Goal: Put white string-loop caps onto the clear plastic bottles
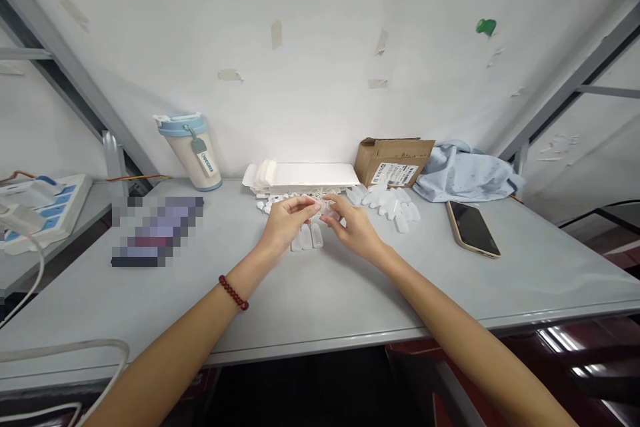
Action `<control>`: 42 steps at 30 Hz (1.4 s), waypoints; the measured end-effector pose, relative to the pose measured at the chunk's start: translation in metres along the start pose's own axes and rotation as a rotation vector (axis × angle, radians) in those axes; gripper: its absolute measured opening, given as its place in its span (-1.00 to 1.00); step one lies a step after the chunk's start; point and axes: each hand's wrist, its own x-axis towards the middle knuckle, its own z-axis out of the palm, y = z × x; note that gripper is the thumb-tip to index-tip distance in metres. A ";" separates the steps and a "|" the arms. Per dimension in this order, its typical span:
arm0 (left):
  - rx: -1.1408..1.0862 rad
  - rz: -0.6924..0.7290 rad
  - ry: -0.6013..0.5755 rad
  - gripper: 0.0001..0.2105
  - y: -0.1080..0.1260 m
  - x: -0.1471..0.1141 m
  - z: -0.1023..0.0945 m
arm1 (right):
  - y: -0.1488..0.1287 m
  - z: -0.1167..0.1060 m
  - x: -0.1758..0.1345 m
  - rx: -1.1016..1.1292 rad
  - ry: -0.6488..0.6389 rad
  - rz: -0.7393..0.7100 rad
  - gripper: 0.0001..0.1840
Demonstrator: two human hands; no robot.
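My left hand and my right hand meet over the middle of the table, fingers closed in a pinch. Between the fingertips is a small translucent plastic piece, partly hidden by the fingers. Just below the hands lie several flat, rounded translucent pieces. A loose pile of similar pieces spreads to the right of my right hand. Behind the hands stands a long white box, with small white parts in front of it, some covered by my left hand.
A cardboard box and a light blue cloth sit at the back right, near a phone. On the left are a tumbler, a blurred-out flat object and a power strip with cables.
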 end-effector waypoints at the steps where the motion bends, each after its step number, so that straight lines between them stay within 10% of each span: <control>1: 0.016 -0.003 -0.009 -0.84 0.000 0.000 0.000 | 0.001 0.000 0.000 -0.006 -0.002 -0.005 -0.64; 22: -0.009 0.011 0.006 -0.78 0.003 -0.002 0.002 | -0.014 -0.004 0.001 0.169 -0.037 0.146 -0.73; 32: -0.189 -0.060 -0.220 -0.56 -0.001 0.002 -0.007 | -0.017 -0.007 0.001 0.381 -0.039 0.142 -0.57; 38: -0.006 0.069 -0.095 -0.65 -0.001 -0.001 -0.001 | -0.011 -0.005 0.003 0.460 0.063 0.216 -0.65; 42: 0.333 0.393 0.077 -0.73 0.001 -0.007 0.004 | -0.007 -0.007 0.005 0.573 0.109 0.297 -0.63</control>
